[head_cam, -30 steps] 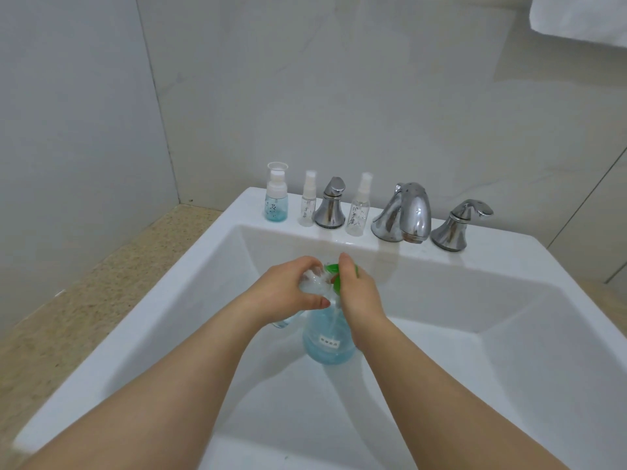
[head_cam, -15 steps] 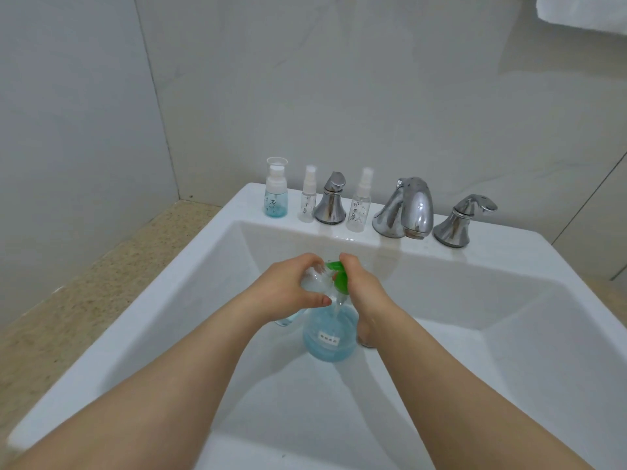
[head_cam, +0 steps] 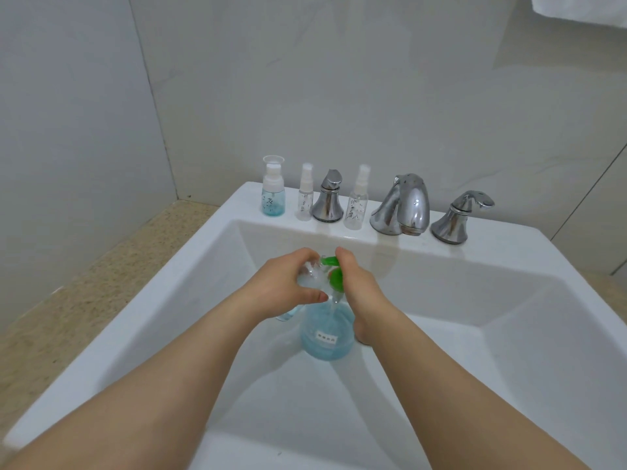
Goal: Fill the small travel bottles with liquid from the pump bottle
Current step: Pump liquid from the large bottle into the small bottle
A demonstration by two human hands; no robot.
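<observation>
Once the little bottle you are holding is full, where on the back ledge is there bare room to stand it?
The widest bare patch is the ledge right of the right tap handle. A narrow strip lies left of the blue bottle. From that bottle to the spout it is crowded.

— Fixtures?
— White sink (head_cam: 515, 237), one. Chrome spout (head_cam: 402, 206), one, back ledge. Chrome left handle (head_cam: 327, 198) and right handle (head_cam: 456, 218), flanking the spout.
— Surroundings?
— Speckled beige counter (head_cam: 84, 300), left. Grey wall tiles (head_cam: 305, 79). White towel (head_cam: 583, 8), top right.
</observation>
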